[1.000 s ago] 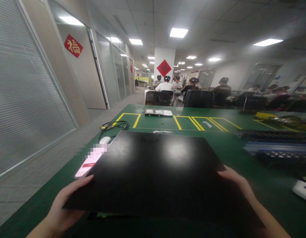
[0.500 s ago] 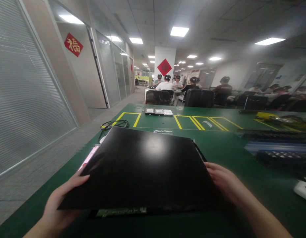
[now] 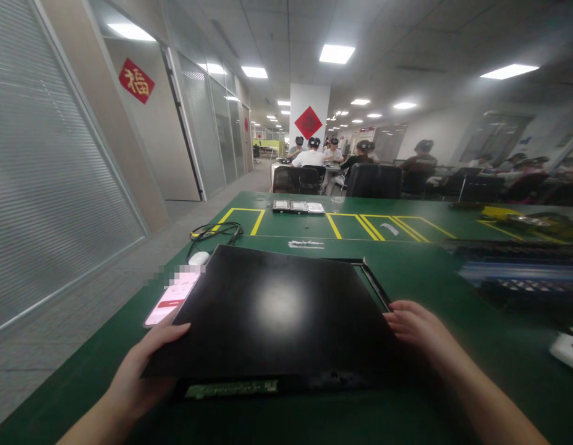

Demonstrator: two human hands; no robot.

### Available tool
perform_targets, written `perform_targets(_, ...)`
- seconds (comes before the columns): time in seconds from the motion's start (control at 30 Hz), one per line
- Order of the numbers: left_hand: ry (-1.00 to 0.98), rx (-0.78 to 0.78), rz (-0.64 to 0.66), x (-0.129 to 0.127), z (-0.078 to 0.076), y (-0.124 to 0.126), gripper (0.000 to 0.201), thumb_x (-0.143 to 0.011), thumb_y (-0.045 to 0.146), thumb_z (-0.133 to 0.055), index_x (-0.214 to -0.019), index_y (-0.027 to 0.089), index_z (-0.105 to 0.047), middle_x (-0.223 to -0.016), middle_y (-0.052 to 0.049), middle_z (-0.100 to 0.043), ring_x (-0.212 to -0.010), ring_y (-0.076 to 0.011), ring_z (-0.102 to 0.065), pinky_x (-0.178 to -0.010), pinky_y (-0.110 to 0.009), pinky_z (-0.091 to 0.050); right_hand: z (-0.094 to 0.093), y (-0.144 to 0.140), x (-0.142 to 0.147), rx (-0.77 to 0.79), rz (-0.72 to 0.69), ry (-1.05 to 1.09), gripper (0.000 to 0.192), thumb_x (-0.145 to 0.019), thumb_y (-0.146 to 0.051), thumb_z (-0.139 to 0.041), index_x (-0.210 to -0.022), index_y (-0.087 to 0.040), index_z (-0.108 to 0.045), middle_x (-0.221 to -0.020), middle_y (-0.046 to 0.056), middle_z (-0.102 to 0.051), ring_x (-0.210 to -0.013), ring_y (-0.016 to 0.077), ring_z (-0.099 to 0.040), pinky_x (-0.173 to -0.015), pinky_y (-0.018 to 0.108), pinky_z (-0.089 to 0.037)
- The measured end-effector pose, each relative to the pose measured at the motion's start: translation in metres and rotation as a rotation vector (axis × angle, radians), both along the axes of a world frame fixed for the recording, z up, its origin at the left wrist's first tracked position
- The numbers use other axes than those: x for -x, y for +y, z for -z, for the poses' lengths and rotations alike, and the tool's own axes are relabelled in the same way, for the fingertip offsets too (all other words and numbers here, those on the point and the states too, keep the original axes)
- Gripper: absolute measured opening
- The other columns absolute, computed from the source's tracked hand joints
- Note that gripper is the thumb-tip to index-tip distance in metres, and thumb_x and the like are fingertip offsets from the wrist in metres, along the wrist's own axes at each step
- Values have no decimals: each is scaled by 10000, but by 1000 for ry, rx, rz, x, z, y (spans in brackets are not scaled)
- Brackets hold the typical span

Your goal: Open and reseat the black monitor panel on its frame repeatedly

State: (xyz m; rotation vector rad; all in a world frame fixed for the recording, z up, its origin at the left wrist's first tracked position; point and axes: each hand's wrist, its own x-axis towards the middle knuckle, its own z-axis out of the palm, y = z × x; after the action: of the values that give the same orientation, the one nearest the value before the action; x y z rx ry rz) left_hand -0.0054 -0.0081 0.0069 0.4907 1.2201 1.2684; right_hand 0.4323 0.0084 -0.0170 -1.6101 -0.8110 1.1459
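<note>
Gripping black panel (image 3: 277,309) at both near corners: left hand (image 3: 138,371) pinching the near-left edge, fingers curled over the top face, thumb hidden underneath; right hand (image 3: 418,330) lying along the near-right edge, fingers clamped on the rim. Panel hovering low over the green table (image 3: 416,278), near edge raised, far edge dipping toward a thin black frame (image 3: 374,284) showing at its far-right corner. Contact between panel and frame impossible to tell from here.

Hanging under the near edge: green circuit strip (image 3: 230,389), exposed and unsupported. Risking a snag or bend if the near edge is dropping first onto the table.

Holding only at two corners, so likely flexing across the middle; glossy face reflecting the ceiling light, so probably picking up prints and slipping under a loose pinch.

Sitting just beside the left edge: phone (image 3: 172,296), screen lit. Sliding the panel left risks knocking or covering it. Beyond it, white mouse (image 3: 199,258) and a black cable loop (image 3: 216,232), both near enough to catch a corner.

Lying further out: white strip (image 3: 306,244), then small trays (image 3: 298,207) inside the yellow floor-style markings. Blurred dark racks (image 3: 513,272) at right, well apart. People seated at the far tables, uninvolved.
</note>
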Motion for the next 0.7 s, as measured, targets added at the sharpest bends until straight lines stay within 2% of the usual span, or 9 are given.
perform_targets(0.13,43,-9,24,-3,2,-1,724,-662,325,-748,-1369,267,-607,-1049,-43,-823,-1003,-373,-744,-826,-451,-620,5,1,-4,-16,6,-37,147,-715,-252,-712,-842,-212,-648,-823,65,-775,-733,196,-716,-627,288,-512)
perform_targets(0.37,124,-72,143,-10,1,-3,683,-775,374,-665,-1439,290,-526,-1205,-61,-774,-1079,-361,-718,-851,-468,-604,7,3,-9,-41,27,-64,148,-702,-287,-727,-806,-206,-659,-833,60,-777,-774,194,-713,-676,289,-518)
perform_targets(0.53,100,-66,143,-9,7,0,738,-781,370,-677,-1483,281,-466,-1172,-67,-786,-1046,-345,-734,-864,-448,-592,1,1,-6,-43,35,-70,168,-656,-287,-759,-761,-207,-656,-771,42,-761,-748,184,-702,-677,275,-511)
perform_targets(0.7,28,-52,136,-9,8,1,796,-728,311,-757,-1474,267,-482,-1174,-69,-785,-941,-321,-767,-851,-406,-592,7,2,-6,-71,27,-117,177,-630,-309,-763,-740,-209,-668,-723,27,-735,-721,178,-683,-666,271,-495)
